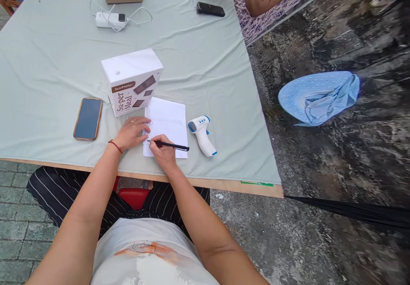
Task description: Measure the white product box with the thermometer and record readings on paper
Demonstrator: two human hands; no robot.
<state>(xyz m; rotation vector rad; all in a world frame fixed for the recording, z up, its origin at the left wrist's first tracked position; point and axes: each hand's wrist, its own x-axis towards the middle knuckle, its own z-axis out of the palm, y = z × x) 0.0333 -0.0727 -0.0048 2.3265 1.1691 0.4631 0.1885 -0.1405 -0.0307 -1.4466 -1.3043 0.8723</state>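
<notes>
The paper sheet (169,125) lies flat on the cloth-covered bench (57,59), close to its near edge and right in front of the seated person. The right hand (162,152) is closed around a black pen (177,146), its tip end over the sheet's left part; whether it touches is too small to tell. The left hand (133,132) grips nothing: it is loosely spread, with fingertips on the sheet's left margin. If those fingers lifted, the sheet could slide or turn under the pen, and a breeze might catch it. The fingertips lie so near the pen tip that a stray stroke could mark them, and they cover part of the printed margin, so a line might be misplaced.

The NutriMotion Su-per Meal box (133,84) stands upright just behind the left hand; being tall, it could topple if the knuckles pushed it. I cannot tell whether its base overlaps the paper. Right of the sheet lies an infrared thermometer (202,135), which a wide sweep of the pen's rear end could nudge. The wrinkled tablecloth (230,101) is a further hazard: tugging it would likely shift everything, including the smartphone (88,118) at left.
</notes>
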